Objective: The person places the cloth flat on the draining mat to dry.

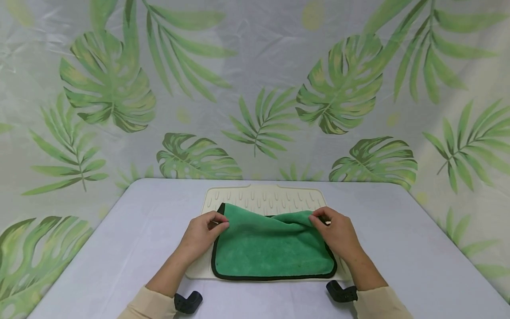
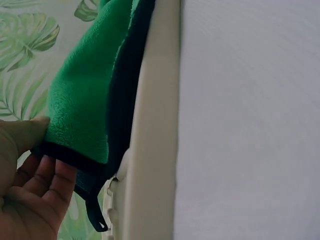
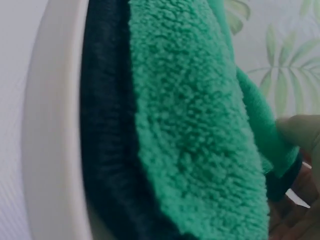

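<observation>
A green plush towel (image 1: 271, 252) with dark edging lies across a cream drying mat (image 1: 255, 195). My left hand (image 1: 203, 235) pinches the towel's left edge; in the left wrist view the thumb (image 2: 30, 134) is on top and the fingers are underneath. A dark hanging loop (image 2: 95, 215) dangles at the corner by that hand. At the upper right, my right hand (image 1: 338, 230) pinches the towel between thumb and fingers. The far side is raised between both hands and sags in the middle, with a fold toward the right. The near edge lies along the mat's front.
The mat's raised ridges show behind the towel. A white cloth covers the table (image 1: 131, 230), and a leaf-patterned curtain (image 1: 263, 88) hangs behind it. Black wrist devices (image 1: 189, 303) sit by both sleeves.
</observation>
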A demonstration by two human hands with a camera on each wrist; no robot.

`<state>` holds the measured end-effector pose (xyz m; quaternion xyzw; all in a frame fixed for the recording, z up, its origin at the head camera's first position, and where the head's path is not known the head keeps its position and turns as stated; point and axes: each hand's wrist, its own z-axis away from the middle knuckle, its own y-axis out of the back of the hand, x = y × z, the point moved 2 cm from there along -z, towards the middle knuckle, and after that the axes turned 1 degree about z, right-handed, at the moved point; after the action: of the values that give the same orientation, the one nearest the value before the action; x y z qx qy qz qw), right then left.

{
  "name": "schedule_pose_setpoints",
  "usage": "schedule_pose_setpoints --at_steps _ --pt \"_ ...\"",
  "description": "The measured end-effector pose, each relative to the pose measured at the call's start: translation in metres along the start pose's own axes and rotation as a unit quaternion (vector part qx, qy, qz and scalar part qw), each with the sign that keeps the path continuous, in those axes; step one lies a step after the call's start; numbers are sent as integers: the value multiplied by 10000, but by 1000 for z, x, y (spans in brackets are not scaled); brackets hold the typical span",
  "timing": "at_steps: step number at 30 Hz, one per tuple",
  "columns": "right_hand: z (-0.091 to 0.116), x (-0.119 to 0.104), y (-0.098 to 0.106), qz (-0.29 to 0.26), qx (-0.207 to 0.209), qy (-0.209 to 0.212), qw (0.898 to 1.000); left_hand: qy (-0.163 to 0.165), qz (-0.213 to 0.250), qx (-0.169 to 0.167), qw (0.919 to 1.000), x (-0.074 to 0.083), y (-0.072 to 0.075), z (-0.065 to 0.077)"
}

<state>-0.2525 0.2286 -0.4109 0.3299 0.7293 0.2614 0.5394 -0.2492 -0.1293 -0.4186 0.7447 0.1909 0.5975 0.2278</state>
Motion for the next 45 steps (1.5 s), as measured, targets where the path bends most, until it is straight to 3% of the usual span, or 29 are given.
schedule_pose_setpoints --at_steps 3,7,10,17,20,27,32,38,45 --pt "0 1 -1 -130 -296 -40 9995 -71 -73 -261 9996 1 -1 0" --pt "1 1 -4 -439 -1059 -193 9932 -222 -98 -692 9973 0 -3 2" --pt "2 1 -6 -366 -1296 -206 9907 -296 -174 -681 9971 0 -2 3" --pt "0 1 -2 73 -671 445 9967 -366 -335 -536 9973 0 1 1" --pt "0 1 -1 199 -816 445 9955 -367 -402 -678 9962 0 4 0" --pt "1 1 5 567 -1221 -216 9907 263 -558 -983 9932 0 10 2" --pt "2 2 15 425 -1737 -642 9818 572 -647 -1235 9886 0 12 0" --pt "3 7 21 195 -2345 -601 9701 872 -389 -1742 9801 -1 16 3" --pt "2 16 29 56 -2309 -790 9698 917 -249 -1823 9787 -3 21 5"
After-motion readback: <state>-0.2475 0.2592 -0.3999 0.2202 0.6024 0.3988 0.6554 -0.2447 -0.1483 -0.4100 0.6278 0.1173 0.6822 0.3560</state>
